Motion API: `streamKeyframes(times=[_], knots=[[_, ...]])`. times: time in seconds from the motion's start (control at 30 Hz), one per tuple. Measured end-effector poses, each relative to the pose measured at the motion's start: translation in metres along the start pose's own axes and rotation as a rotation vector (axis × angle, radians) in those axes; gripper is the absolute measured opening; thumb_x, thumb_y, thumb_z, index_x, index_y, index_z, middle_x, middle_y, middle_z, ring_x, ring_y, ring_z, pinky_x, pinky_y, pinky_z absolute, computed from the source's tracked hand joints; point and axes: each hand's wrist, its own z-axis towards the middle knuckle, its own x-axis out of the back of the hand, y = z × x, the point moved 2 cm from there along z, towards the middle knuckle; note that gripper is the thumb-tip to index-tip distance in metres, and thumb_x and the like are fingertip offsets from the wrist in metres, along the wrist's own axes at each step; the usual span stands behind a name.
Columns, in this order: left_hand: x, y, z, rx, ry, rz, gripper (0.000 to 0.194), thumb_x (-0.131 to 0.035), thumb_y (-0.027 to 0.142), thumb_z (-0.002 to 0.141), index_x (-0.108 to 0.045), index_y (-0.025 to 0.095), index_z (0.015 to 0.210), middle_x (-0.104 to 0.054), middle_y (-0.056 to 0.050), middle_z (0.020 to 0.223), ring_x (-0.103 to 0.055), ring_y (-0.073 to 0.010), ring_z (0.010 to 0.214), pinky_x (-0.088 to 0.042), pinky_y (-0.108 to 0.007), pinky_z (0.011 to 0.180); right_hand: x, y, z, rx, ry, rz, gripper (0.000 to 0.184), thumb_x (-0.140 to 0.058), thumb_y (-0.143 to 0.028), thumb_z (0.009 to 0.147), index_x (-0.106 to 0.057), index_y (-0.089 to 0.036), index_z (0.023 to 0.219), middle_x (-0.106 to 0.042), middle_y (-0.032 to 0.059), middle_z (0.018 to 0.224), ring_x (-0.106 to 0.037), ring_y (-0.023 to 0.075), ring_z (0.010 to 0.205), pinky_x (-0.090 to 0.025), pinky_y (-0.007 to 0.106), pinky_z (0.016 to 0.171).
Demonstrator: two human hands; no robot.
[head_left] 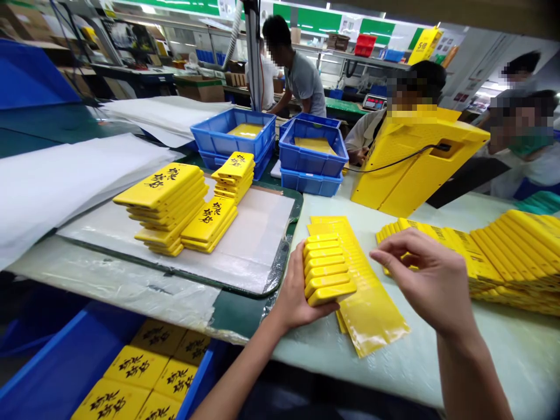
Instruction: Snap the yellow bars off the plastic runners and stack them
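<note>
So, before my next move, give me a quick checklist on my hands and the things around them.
1. Left hand gripping the stack of yellow cases: ok.
2. Right hand empty: cannot tell, curled fingers hide part of it.
3. Yellow plastic film pieces lying beside the held stack: ok, overlapping on the table.
4. Tall pile of printed yellow cases neatly squared: not ok, its edges are staggered.
5. Room left in the lower blue bin: cannot tell, partly out of view.
</note>
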Motion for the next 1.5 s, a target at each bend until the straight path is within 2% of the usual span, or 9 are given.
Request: streamKeyframes(times=[0.17, 0.3, 0.4, 0.53, 0.77, 1.03, 1.2, 1.3, 1.5], knots=[[0.000, -0.002, -0.001, 0.007, 0.008, 0.010, 0.138, -0.090, 0.060, 0.071, 0.002, 0.028, 0.168, -0.025, -0.022, 0.167, -0.035, -0.0448, 0.154, -0.035, -0.067, 0.124, -0.032, -0.013, 0.001, -0.019, -0.381, 0.194, 0.007, -0.079, -0.024, 0.092, -0.076, -0.023, 0.085, -0.069, -0.0002, 0.087, -0.062, 0.0123, 0.075, -0.046, 0.027, 0.065], [0.000, -0.002, -0.001, -0.017, 0.010, 0.064, 0.139, -0.090, 0.061, 0.071, 0.004, 0.029, 0.169, -0.020, -0.021, 0.170, -0.032, -0.0458, 0.155, -0.035, -0.068, 0.124, -0.047, -0.013, -0.004, 0.016, -0.493, 0.080, 0.012, -0.067, -0.019, 0.098, -0.072, -0.020, 0.087, -0.066, 0.0014, 0.089, -0.062, 0.0149, 0.081, -0.044, 0.031, 0.072], [0.000, -0.002, -0.001, -0.019, 0.012, 0.038, 0.138, -0.089, 0.063, 0.071, 0.003, 0.028, 0.168, -0.022, -0.021, 0.169, -0.032, -0.0454, 0.156, -0.034, -0.066, 0.125, -0.034, 0.001, 0.000, 0.067, -0.409, -0.136, 0.016, -0.056, -0.014, 0.099, -0.063, -0.017, 0.085, -0.063, 0.0037, 0.087, -0.059, 0.0176, 0.078, -0.041, 0.034, 0.070], [0.000, 0.000, 0.000, 0.007, 0.003, 0.001, 0.137, -0.088, 0.064, 0.071, 0.002, 0.029, 0.168, -0.024, -0.020, 0.169, -0.030, -0.0453, 0.157, -0.030, -0.068, 0.127, -0.009, 0.014, 0.012, 0.008, -0.038, -0.264, 0.013, -0.063, -0.020, 0.099, -0.066, -0.018, 0.085, -0.065, 0.0039, 0.086, -0.057, 0.0176, 0.074, -0.040, 0.035, 0.070], [0.000, -0.002, -0.001, 0.010, -0.001, 0.055, 0.139, -0.090, 0.060, 0.070, 0.005, 0.029, 0.167, -0.021, -0.022, 0.169, -0.030, -0.0478, 0.156, -0.034, -0.070, 0.124, -0.046, -0.008, 0.006, 0.027, -0.463, 0.123, 0.008, -0.068, -0.021, 0.098, -0.071, -0.021, 0.090, -0.068, 0.0018, 0.092, -0.061, 0.0153, 0.082, -0.043, 0.030, 0.072], [0.000, 0.002, 0.001, -0.004, 0.017, 0.005, 0.136, -0.089, 0.062, 0.070, -0.002, 0.025, 0.168, -0.024, -0.020, 0.169, -0.030, -0.0431, 0.158, -0.031, -0.063, 0.129, -0.017, 0.019, 0.027, -0.006, -0.070, -0.262, 0.014, -0.065, -0.020, 0.098, -0.065, -0.018, 0.084, -0.066, 0.0035, 0.087, -0.056, 0.0180, 0.076, -0.039, 0.034, 0.071], [0.001, 0.001, 0.000, -0.011, 0.006, 0.060, 0.132, -0.086, 0.065, 0.074, 0.000, 0.028, 0.167, -0.024, -0.020, 0.168, -0.030, -0.0450, 0.156, -0.034, -0.067, 0.125, -0.050, -0.009, 0.030, 0.012, -0.381, 0.121, 0.008, -0.072, -0.019, 0.095, -0.074, -0.020, 0.087, -0.069, 0.0007, 0.091, -0.063, 0.0146, 0.082, -0.045, 0.029, 0.074], [0.000, 0.000, -0.001, -0.011, -0.005, 0.083, 0.132, -0.085, 0.067, 0.074, 0.000, 0.030, 0.167, -0.022, -0.019, 0.169, -0.029, -0.0455, 0.157, -0.032, -0.069, 0.125, -0.064, -0.011, 0.027, 0.029, -0.463, 0.026, 0.011, -0.068, -0.013, 0.095, -0.070, -0.018, 0.085, -0.067, 0.0016, 0.090, -0.062, 0.0158, 0.082, -0.043, 0.030, 0.076], [-0.001, 0.000, -0.002, 0.005, 0.009, 0.031, 0.137, -0.088, 0.064, 0.072, 0.004, 0.032, 0.168, -0.022, -0.016, 0.170, -0.029, -0.0426, 0.157, -0.032, -0.065, 0.127, -0.030, 0.026, 0.035, -0.012, -0.228, -0.456, 0.015, -0.062, -0.013, 0.097, -0.063, -0.016, 0.083, -0.065, 0.0049, 0.088, -0.057, 0.0209, 0.078, -0.036, 0.034, 0.070]])
